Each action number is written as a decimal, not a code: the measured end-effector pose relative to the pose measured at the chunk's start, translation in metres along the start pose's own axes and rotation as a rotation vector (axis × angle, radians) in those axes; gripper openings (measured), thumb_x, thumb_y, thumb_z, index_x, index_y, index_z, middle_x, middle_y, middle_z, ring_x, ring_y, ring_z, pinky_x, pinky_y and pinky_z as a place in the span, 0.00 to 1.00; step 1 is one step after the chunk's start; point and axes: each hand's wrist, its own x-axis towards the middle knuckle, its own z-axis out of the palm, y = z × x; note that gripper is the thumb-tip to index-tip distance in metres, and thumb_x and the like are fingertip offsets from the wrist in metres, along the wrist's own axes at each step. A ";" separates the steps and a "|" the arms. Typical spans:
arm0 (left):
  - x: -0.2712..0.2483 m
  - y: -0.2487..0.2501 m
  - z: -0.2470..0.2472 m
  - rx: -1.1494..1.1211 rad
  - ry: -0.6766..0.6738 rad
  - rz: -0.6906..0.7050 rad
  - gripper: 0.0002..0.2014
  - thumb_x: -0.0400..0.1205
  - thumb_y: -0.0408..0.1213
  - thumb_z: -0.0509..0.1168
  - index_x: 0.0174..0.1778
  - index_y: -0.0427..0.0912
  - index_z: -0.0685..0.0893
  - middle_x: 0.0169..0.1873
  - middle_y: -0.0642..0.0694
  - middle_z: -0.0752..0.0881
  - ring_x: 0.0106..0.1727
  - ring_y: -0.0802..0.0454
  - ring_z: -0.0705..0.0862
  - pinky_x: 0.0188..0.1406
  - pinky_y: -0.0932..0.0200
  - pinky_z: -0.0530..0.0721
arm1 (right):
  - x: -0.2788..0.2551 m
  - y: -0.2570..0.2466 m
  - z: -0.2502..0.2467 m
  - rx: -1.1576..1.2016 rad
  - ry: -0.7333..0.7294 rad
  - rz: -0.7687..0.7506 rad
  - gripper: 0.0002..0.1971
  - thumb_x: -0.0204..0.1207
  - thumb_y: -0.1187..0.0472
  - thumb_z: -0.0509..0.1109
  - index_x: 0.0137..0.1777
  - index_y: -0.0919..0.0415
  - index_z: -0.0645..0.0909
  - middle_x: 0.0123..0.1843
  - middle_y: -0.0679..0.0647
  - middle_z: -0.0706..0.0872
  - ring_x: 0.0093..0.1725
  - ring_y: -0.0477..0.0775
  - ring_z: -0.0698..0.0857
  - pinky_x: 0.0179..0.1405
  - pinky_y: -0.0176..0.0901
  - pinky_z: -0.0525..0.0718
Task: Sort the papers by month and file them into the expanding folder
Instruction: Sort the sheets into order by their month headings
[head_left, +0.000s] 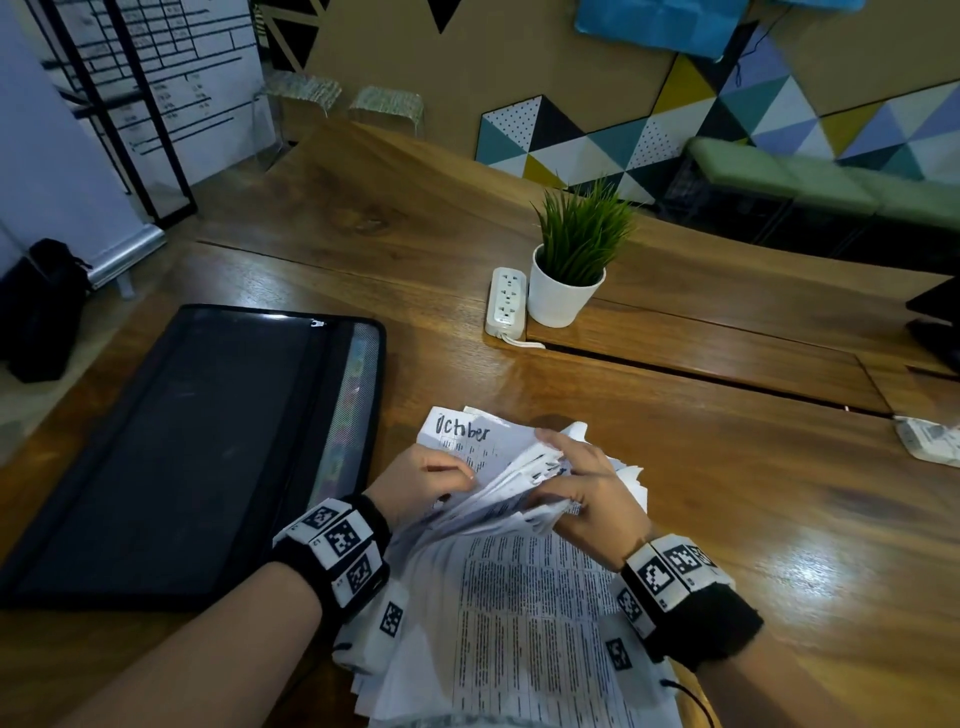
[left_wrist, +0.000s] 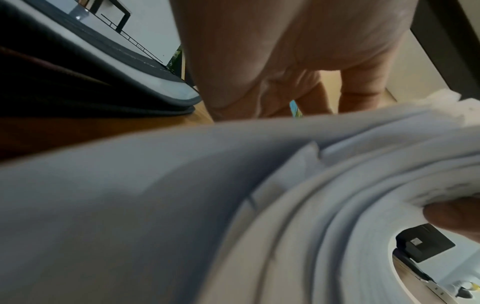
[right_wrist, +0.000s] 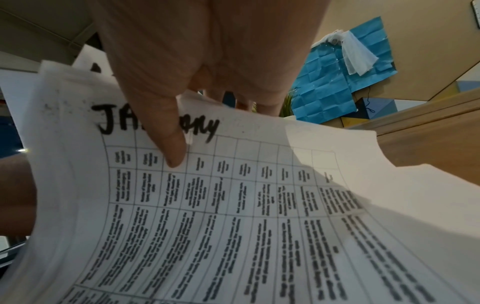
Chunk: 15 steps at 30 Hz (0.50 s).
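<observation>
Sorting step: at lower centre of the head view, the left hand (head_left: 431, 480) and right hand (head_left: 582, 488) pinch fanned papers (head_left: 519, 597); next, separating one month's sheets for the folder (head_left: 197, 447), lying at left.

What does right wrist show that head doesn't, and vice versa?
Right wrist only: the sheet headed January, the right hand's thumb across that word.
Head only: the October sheet, left hand, black expanding folder, power strip.
Both: the right hand's grip on the paper stack, the potted plant.
</observation>
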 end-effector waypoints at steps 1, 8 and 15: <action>0.001 -0.001 0.000 0.007 -0.019 -0.015 0.05 0.66 0.37 0.69 0.30 0.43 0.91 0.37 0.41 0.89 0.42 0.49 0.83 0.49 0.57 0.78 | 0.001 0.001 0.000 0.008 -0.010 0.002 0.12 0.64 0.65 0.78 0.42 0.45 0.89 0.70 0.40 0.73 0.69 0.48 0.66 0.64 0.28 0.59; 0.016 -0.016 -0.009 0.324 0.414 0.015 0.18 0.75 0.41 0.70 0.57 0.35 0.81 0.54 0.44 0.84 0.55 0.46 0.84 0.56 0.50 0.82 | 0.000 0.006 0.001 0.057 -0.037 0.006 0.24 0.65 0.66 0.75 0.53 0.34 0.79 0.46 0.42 0.86 0.54 0.53 0.76 0.54 0.35 0.71; 0.006 -0.011 0.000 0.322 0.156 0.250 0.08 0.68 0.29 0.76 0.36 0.49 0.92 0.39 0.60 0.87 0.42 0.67 0.85 0.47 0.59 0.82 | -0.003 0.003 -0.002 0.081 -0.034 -0.021 0.07 0.63 0.58 0.72 0.39 0.45 0.88 0.38 0.37 0.82 0.46 0.44 0.76 0.53 0.25 0.64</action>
